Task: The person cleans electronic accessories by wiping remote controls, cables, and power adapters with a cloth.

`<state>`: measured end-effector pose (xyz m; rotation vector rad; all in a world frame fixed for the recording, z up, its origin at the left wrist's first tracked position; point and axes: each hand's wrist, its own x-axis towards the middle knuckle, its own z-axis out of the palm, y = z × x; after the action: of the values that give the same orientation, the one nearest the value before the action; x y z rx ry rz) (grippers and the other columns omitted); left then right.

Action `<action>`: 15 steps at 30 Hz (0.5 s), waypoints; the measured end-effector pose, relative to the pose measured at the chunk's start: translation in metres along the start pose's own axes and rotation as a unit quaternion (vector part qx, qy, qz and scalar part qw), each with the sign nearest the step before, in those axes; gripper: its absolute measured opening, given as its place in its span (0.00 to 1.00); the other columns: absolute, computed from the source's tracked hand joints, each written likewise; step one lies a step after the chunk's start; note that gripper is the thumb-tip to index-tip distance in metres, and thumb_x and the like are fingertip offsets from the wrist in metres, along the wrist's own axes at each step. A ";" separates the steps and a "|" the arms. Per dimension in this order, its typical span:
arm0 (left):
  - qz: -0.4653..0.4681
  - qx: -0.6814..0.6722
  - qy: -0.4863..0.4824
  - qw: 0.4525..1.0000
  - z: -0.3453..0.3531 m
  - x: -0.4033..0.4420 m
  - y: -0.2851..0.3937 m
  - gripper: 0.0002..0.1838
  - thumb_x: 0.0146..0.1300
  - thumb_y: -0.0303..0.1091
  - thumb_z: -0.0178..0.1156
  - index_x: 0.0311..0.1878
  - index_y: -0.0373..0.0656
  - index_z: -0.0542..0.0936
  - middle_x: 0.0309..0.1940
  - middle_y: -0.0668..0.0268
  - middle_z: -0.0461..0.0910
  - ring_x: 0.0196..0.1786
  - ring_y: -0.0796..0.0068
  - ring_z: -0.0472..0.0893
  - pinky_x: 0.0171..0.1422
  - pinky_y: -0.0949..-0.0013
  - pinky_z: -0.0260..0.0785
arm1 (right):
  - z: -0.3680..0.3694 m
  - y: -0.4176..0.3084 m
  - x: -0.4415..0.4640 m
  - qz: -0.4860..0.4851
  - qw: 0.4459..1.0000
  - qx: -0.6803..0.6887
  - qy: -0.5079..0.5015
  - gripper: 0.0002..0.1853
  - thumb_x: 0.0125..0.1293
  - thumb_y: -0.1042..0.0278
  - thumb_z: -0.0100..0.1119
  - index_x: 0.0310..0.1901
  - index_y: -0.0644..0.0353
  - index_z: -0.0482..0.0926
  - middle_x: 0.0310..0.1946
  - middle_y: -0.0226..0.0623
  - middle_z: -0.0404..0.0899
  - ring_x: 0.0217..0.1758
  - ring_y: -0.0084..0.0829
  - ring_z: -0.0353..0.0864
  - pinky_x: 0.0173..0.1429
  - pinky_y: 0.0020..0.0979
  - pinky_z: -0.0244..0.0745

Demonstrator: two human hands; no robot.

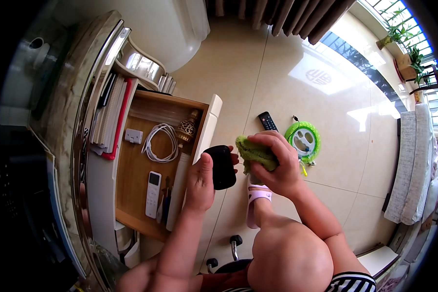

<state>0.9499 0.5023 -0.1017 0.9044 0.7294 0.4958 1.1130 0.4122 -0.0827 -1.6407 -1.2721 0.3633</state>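
My left hand (pixel 202 182) is closed round a smooth black object with rounded corners (pixel 220 167); its exact kind I cannot tell. Just to the right, my right hand (pixel 281 160) grips a bunched green cloth (pixel 257 153). A small gap separates the cloth from the black object. Beside my left hand an open wooden drawer (pixel 131 197) holds a white remote control (pixel 153 194), a coiled white cable (pixel 160 142), a white plug adapter (pixel 133 136) and a patterned gold bottle-like ornament (pixel 186 130).
On the tiled floor (pixel 238 63) lie a black remote control (pixel 267 121) and a green-and-white cord reel (pixel 303 141). Books (pixel 109 114) stand left of the drawer. Below are my foot in a pink clog (pixel 258 197) and a chair caster (pixel 235 240). A brown curtain (pixel 297 17) hangs at the top.
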 end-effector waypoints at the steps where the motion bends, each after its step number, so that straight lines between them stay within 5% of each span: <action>1: 0.011 0.049 -0.008 0.999 -0.005 0.001 -0.005 0.32 0.74 0.57 0.39 0.52 0.33 0.77 0.37 0.67 0.82 0.40 0.81 0.79 0.48 0.75 0.72 | 0.000 -0.004 0.001 -0.009 1.000 0.008 -0.019 0.26 0.44 0.80 0.65 0.50 0.60 0.77 0.44 0.43 0.77 0.44 0.42 0.80 0.47 0.35 0.78; 4: 0.029 0.108 0.000 0.994 -0.008 0.001 -0.013 0.31 0.75 0.55 0.39 0.48 0.33 0.80 0.40 0.68 0.82 0.44 0.81 0.80 0.49 0.76 0.73 | 0.010 -0.012 0.007 -0.072 0.997 -0.024 -0.032 0.28 0.40 0.80 0.67 0.50 0.60 0.78 0.43 0.41 0.75 0.43 0.41 0.78 0.44 0.35 0.78; 10: 0.033 -0.046 0.106 0.993 -0.006 0.007 0.006 0.33 0.74 0.57 0.40 0.54 0.33 0.77 0.46 0.62 0.81 0.43 0.78 0.80 0.49 0.74 0.73 | 0.027 -0.010 -0.013 -0.125 0.987 -0.021 -0.100 0.28 0.39 0.78 0.70 0.49 0.58 0.79 0.42 0.38 0.75 0.42 0.37 0.79 0.41 0.35 0.79; 15: 0.030 0.052 0.068 0.996 0.001 0.005 0.001 0.31 0.73 0.58 0.41 0.51 0.36 0.80 0.40 0.66 0.81 0.40 0.83 0.78 0.47 0.76 0.72 | 0.022 -0.010 -0.006 -0.098 0.991 -0.041 -0.078 0.28 0.40 0.79 0.69 0.50 0.60 0.79 0.42 0.39 0.74 0.42 0.39 0.78 0.43 0.35 0.78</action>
<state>0.9541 0.5054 -0.1021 0.9988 0.8595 0.5806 1.0891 0.4181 -0.0869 -1.5633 -1.5716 0.3272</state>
